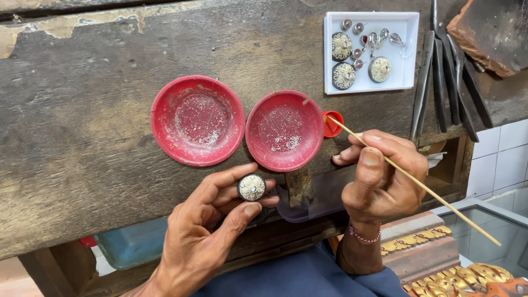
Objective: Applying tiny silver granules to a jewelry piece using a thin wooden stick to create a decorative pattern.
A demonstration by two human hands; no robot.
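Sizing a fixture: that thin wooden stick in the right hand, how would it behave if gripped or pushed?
The stick is long and very thin, so it probably flexes and could snap under side load. It looks light; the right hand holds it pen-style with fingertips only. Being round and slim, it would likely roll if laid on the wooden bench.
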